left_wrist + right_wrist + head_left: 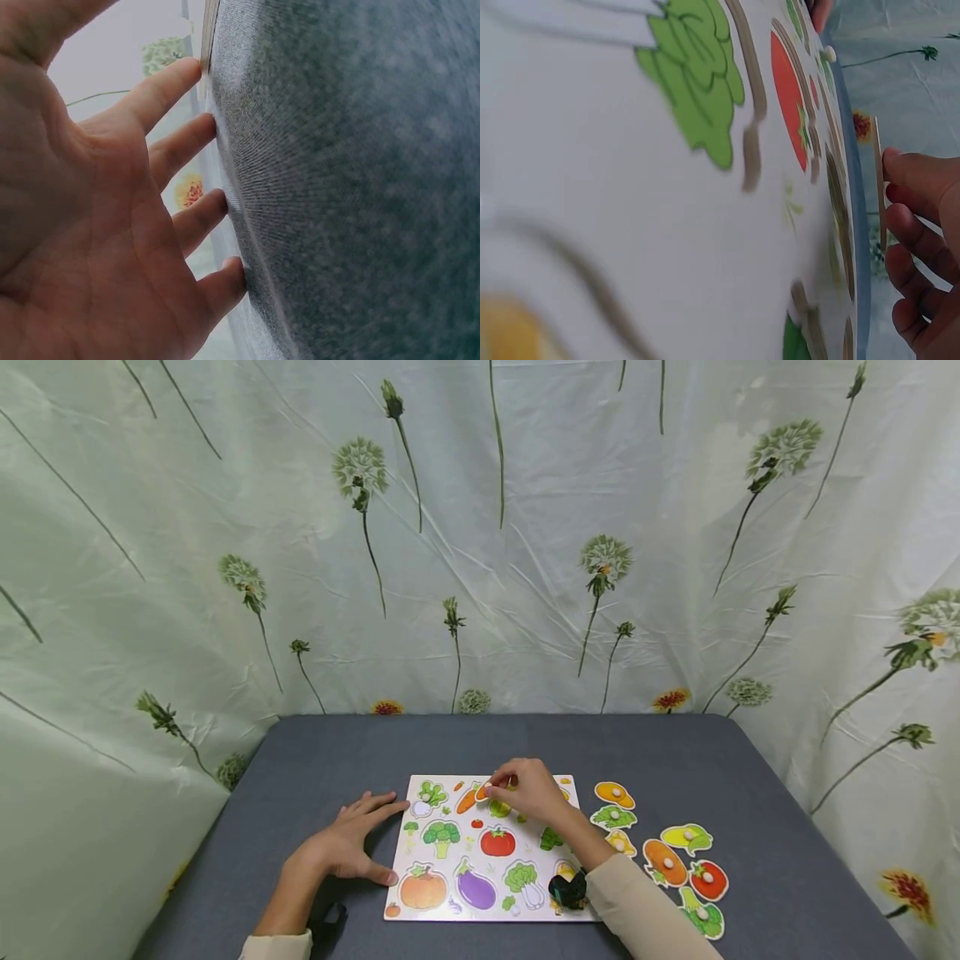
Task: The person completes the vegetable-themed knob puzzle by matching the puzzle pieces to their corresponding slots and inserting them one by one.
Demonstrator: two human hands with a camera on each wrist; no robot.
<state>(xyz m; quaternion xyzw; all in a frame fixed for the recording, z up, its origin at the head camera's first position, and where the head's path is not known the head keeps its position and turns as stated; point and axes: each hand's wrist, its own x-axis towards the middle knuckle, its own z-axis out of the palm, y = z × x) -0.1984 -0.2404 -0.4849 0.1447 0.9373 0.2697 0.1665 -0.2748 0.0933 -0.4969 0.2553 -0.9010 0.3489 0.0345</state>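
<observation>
A white vegetable puzzle board [450, 912] lies on the table, with pictures such as a tomato [498, 842], an eggplant [476, 888] and a pumpkin [422, 890]. My right hand [528, 785] pinches an orange carrot puzzle piece [482, 792] between thumb and fingers, over the carrot picture [467, 801] in the board's upper part. From the right wrist view that piece [880, 184] shows edge-on as a thin wooden slab, held above the board. My left hand [341, 843] is spread at the board's left edge, thumb and index fingertip right at the rim; its other fingertips [225, 201] meet the grey cloth.
Right of the board lie several loose knobbed pieces, among them a corn [686, 837], a tomato piece [708, 881], a broccoli piece [702, 913] and a leafy green one [613, 817]. Behind the grey table [337, 743] hangs a flower-print curtain [525, 610].
</observation>
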